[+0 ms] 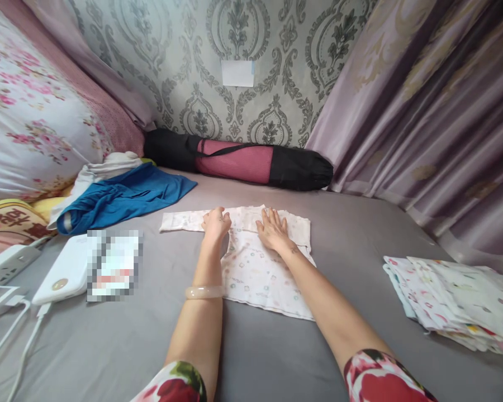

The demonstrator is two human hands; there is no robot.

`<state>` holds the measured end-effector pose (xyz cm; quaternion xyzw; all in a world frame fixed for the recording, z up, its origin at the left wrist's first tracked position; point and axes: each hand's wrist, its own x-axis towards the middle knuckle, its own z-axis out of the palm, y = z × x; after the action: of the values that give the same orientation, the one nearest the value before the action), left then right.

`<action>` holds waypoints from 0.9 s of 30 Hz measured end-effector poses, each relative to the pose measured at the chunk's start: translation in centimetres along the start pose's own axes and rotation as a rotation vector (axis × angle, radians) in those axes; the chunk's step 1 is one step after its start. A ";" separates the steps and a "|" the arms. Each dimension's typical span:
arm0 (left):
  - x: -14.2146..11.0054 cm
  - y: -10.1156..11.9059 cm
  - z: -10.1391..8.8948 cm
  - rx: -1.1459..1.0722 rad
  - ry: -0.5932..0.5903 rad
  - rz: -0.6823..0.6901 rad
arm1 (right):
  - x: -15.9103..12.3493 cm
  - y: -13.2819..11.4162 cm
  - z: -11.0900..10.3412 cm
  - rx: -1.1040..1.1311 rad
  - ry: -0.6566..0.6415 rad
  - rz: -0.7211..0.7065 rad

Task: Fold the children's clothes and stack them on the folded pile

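A small white shirt [262,282] with a pale print lies spread on the grey bed sheet. One sleeve [179,221] stretches out to the left, and the other appears folded over the top of the body. My left hand [217,222] is closed, its curled fingers on the cloth where the left sleeve meets the body. Flat on the upper part of the shirt rests my right hand [273,230], open with its fingers spread. The curled left fingers hide the fold of cloth beneath them.
A stack of folded printed clothes [456,301] lies at the right. Leftward are a blue garment [129,195], a white power bank [69,268] with cables, a blurred-out flat object [115,267] and a power strip [10,262]. A black-and-pink rolled bag [235,162] lies along the wall.
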<state>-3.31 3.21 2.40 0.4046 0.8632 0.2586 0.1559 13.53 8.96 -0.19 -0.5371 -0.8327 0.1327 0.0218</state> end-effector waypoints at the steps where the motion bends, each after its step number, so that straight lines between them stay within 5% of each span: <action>1: 0.0 0.0 0.0 -0.002 -0.011 0.001 | 0.1 -0.2 0.2 -0.004 -0.011 0.003; 8: 0.2 0.0 -0.1 0.000 -0.056 -0.032 | 0.4 -0.1 0.9 -0.036 -0.016 0.016; 15: 0.9 -1.4 -0.1 -0.068 0.043 -0.118 | 0.3 -1.1 0.3 -0.046 -0.033 0.042; 18: 1.3 -2.0 -0.4 -0.162 0.174 -0.167 | 0.0 -2.5 0.3 -0.039 -0.007 -0.050; 21: 1.6 -2.9 -1.0 -0.289 0.434 -0.263 | -0.2 -3.8 0.8 -0.009 0.018 -0.162; 24: 2.1 -3.8 -1.5 -0.378 0.682 -0.470 | -0.1 -4.4 1.6 -0.005 0.020 -0.188; 27: 2.7 -4.4 -1.5 -0.482 0.743 -0.677 | 0.2 -4.3 2.4 -0.007 0.014 -0.189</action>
<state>-8.43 2.43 0.93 -0.0610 0.8583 0.5095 0.0036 9.18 7.04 -1.46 -0.4573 -0.8799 0.1235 0.0380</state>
